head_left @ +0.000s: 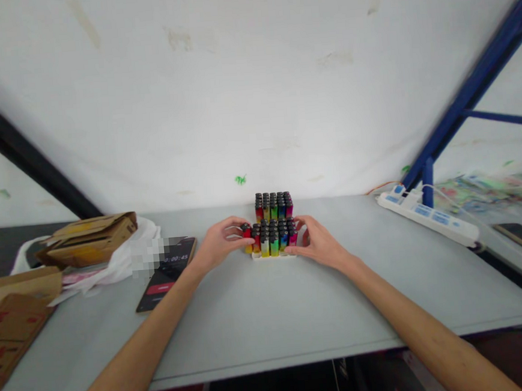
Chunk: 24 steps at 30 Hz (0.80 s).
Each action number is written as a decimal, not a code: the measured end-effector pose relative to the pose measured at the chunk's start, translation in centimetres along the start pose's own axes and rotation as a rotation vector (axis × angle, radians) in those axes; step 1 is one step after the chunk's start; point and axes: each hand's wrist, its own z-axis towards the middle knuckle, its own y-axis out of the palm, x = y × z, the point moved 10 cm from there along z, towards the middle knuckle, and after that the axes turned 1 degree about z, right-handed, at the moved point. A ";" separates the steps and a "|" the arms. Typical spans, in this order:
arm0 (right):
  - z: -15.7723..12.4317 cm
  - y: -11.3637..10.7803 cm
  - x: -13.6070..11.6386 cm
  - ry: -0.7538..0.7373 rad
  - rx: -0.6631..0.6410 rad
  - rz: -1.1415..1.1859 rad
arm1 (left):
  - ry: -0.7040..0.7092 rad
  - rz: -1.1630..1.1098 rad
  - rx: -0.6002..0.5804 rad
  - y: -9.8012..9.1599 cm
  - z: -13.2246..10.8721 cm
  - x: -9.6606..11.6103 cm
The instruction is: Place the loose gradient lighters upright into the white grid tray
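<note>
Colourful lighters with black tops stand upright in rows in a white tray [275, 257] at the middle of the table. My left hand [219, 244] is at the tray's left end, its thumb and fingers closed on a red and yellow lighter [247, 240] beside the rows. Against the right end rests my right hand [319, 242], thumb at the front lower edge and fingers round the side by a pink lighter [292, 237]. Just behind stands a second block of lighters [274, 206], apart from both hands. The tray is mostly hidden by the lighters.
A phone [165, 275] showing a timer lies left of my left forearm. Farther left are a cardboard box [93, 239], a white plastic bag [144, 235] and another carton [16, 326]. A power strip [430, 218] lies at the right, near a blue metal post [469, 88].
</note>
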 end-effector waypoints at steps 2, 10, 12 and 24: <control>0.0 0.4 -0.1 -0.028 0.011 0.019 | 0.004 0.005 0.018 -0.2 0.0 0.0; 0.8 2.1 -0.4 -0.067 -0.038 -0.090 | 0.005 0.019 0.052 -0.7 -0.2 -0.2; 0.9 2.2 -0.4 -0.057 -0.058 -0.113 | 0.004 0.042 0.057 -1.2 -0.3 -0.4; 1.0 1.0 0.1 -0.077 -0.098 -0.160 | -0.024 0.628 -0.088 0.3 0.7 -2.4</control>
